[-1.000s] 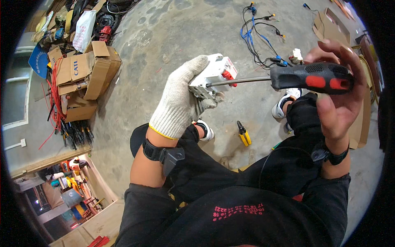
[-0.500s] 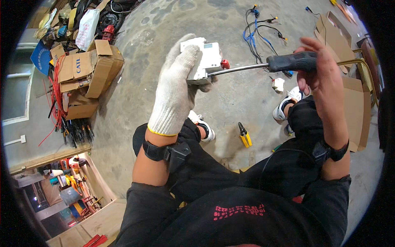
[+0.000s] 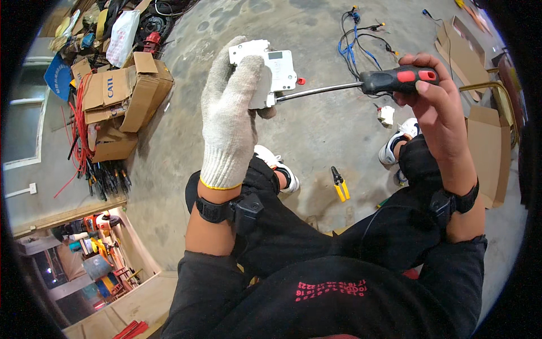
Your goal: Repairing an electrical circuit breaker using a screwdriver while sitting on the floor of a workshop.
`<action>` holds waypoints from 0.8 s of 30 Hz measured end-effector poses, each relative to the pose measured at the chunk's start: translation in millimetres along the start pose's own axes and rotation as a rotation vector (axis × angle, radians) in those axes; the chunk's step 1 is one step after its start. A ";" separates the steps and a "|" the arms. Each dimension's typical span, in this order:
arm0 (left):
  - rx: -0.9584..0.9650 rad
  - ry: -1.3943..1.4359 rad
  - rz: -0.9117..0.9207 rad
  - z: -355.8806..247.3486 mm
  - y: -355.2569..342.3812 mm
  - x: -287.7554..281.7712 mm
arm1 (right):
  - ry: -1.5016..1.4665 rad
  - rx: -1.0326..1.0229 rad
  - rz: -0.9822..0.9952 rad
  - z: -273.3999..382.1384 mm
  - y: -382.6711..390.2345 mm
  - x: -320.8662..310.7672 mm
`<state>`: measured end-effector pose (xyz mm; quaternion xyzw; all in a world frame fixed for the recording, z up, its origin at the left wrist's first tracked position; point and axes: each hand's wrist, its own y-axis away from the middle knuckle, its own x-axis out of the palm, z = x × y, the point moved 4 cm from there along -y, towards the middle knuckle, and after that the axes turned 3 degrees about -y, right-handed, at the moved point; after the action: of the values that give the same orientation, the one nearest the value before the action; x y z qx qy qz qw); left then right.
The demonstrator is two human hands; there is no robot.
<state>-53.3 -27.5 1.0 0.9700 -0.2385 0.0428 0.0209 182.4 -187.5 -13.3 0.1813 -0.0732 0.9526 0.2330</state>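
A white circuit breaker [image 3: 280,69] with a small red lever [image 3: 301,81] sits in my left hand [image 3: 232,93], which wears a white knitted glove. The thumb lies across its near face and the other fingers are behind it, partly hidden. In my bare right hand [image 3: 437,93] is a screwdriver [image 3: 389,81] with a black and red handle. Fingers and thumb close around the handle's end. Its long metal shaft runs level to the left, and the tip meets the breaker's lower right corner.
On the concrete floor lie yellow-handled wire strippers [image 3: 340,185], another small white breaker [image 3: 386,115] and a bundle of blue and black cables [image 3: 353,48]. Cardboard boxes [image 3: 121,93] and red wire [image 3: 81,121] are at the left. Flattened cardboard [image 3: 486,155] lies at the right.
The breaker and my left hand have shifted slightly left and turned, showing more of the breaker's side. My right fingers have rolled the screwdriver handle, so its red patches now show.
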 end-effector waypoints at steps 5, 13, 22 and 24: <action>-0.114 0.060 -0.015 3.6 0.7 -3.4 | 0.090 -0.101 -0.004 9.3 4.2 6.0; -0.036 0.003 0.002 0.5 -2.1 -2.0 | 0.236 -0.246 -0.047 11.8 2.0 16.1; 0.134 -0.098 0.031 -7.5 -0.1 3.6 | 0.247 0.386 0.069 8.4 2.6 -5.1; 0.138 -0.091 0.036 -8.1 1.5 5.3 | 0.309 0.393 0.064 3.8 1.8 3.1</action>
<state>-49.8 -30.7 9.5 0.9657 -0.2529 0.0152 -0.0576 180.1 -188.6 -8.7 0.0727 0.1442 0.9719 0.1713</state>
